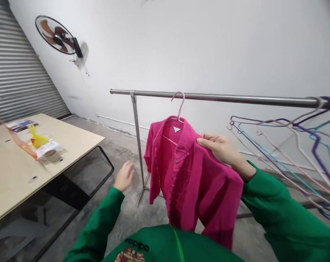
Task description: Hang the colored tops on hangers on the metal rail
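Note:
A bright pink button-front shirt (190,171) with a collar and a white neck label hangs open-fronted on a pink hanger (181,105). The hanger's hook overlaps the metal rail (154,94); I cannot tell whether it rests over it or is in front. My right hand (218,147) pinches the shirt's shoulder, thumb on top, at the right side of the collar. To the left of the shirt, my left hand (124,176) is in the air, fingers loosely bent and holding nothing. One sleeve drapes toward my green jacket.
Several empty hangers (298,125) in purple, white, blue and pink hang at the rail's right end. A rack post (139,138) stands behind my left hand. On the left, a wooden table (80,134) holds a yellow duck toy (37,139) and a tape roll (52,155). A fan (57,38) is wall-mounted.

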Tool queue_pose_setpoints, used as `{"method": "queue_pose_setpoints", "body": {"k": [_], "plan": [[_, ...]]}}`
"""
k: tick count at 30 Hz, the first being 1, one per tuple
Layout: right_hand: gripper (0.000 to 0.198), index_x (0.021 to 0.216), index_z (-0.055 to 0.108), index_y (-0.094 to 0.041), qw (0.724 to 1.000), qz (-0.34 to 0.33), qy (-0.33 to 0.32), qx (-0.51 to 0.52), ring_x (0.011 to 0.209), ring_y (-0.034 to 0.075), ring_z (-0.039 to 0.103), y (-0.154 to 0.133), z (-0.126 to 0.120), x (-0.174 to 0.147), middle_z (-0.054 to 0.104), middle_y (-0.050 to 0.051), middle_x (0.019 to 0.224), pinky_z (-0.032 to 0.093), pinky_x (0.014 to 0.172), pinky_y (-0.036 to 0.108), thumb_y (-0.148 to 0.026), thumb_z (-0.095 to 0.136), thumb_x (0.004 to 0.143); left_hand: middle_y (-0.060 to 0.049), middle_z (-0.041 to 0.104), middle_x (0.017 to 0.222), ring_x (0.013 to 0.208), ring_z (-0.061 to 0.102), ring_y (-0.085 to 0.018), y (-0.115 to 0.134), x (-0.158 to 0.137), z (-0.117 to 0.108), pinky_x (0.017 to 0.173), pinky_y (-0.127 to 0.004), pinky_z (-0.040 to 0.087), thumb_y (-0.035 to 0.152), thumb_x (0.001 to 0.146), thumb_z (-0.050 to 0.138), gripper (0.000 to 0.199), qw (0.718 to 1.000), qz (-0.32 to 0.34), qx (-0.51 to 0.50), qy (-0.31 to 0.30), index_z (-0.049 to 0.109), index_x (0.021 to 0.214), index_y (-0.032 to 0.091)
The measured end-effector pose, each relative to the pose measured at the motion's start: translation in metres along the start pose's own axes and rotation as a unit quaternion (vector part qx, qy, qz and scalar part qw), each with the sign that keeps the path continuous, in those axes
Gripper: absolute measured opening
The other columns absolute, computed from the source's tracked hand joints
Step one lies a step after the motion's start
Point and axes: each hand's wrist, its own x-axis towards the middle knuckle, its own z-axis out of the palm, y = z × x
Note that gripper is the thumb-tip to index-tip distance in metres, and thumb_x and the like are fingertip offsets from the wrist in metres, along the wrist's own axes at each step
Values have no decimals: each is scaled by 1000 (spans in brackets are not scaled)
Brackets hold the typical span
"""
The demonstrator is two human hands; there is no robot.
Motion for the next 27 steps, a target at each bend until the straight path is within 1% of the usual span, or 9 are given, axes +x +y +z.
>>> {"method": "queue_pose_setpoints", "body": {"k": [3,5,6,10,13,15,19,23,27], "plan": [[28,64,56,-16,998,-50,15,-31,47,8,48,-3,22,26,56,-2,54,39,48,22,-41,69,65,-13,65,106,101,64,-23,-27,-43,10,91,-40,53,30,84,41,26,996,-87,-34,-10,60,98,19],[21,61,53,-17,996,-70,33,-33,45,8,44,0,42,46,53,-3,53,36,48,22,-34,61,69,-13,67,98,92,66,-23,-37,-61,15,85,-41,56,30,82,40,26,992,-120,-44,-19,60,93,18],[18,60,52,-17,996,-75,45,-35,45,8,44,2,53,58,52,-3,52,36,48,22,-31,57,71,-13,67,94,89,67,-23,-40,-66,16,82,-40,57,30,81,40,26,991,-125,-45,-24,60,91,18],[19,57,47,-18,984,-110,107,-93,49,9,42,18,92,105,47,-3,52,33,51,23,-22,45,75,-12,68,92,87,68,-23,-45,-70,16,80,-39,58,31,83,38,27,991,-118,-42,-37,61,89,19],[22,56,42,-19,963,-141,154,-170,52,10,41,29,112,136,42,-3,52,31,54,24,-19,42,78,-12,68,97,94,67,-23,-49,-69,15,86,-40,56,30,84,36,29,992,-111,-35,-48,63,92,21],[22,59,43,-19,947,-145,179,-224,55,11,42,33,122,151,43,-2,55,31,57,25,-19,40,81,-12,69,98,97,67,-24,-54,-71,14,89,-40,55,29,84,36,30,992,-109,-27,-60,64,92,21],[22,71,54,-17,923,-110,199,-312,64,15,49,37,139,165,56,4,67,33,63,26,-21,39,86,-11,69,93,92,68,-24,-60,-79,16,85,-39,56,28,84,38,29,989,-115,-19,-89,65,90,21],[23,80,59,-15,920,-77,199,-328,73,18,54,45,152,170,64,10,81,34,67,28,-22,39,88,-10,69,90,90,68,-23,-62,-84,18,84,-39,56,26,84,38,28,986,-118,-16,-119,66,89,20],[25,85,60,-16,920,-59,199,-333,78,19,56,50,159,170,65,10,87,35,69,28,-26,38,91,-11,69,89,88,68,-23,-59,-77,25,83,-40,55,24,84,39,28,981,-106,-22,-159,66,88,18]]}}
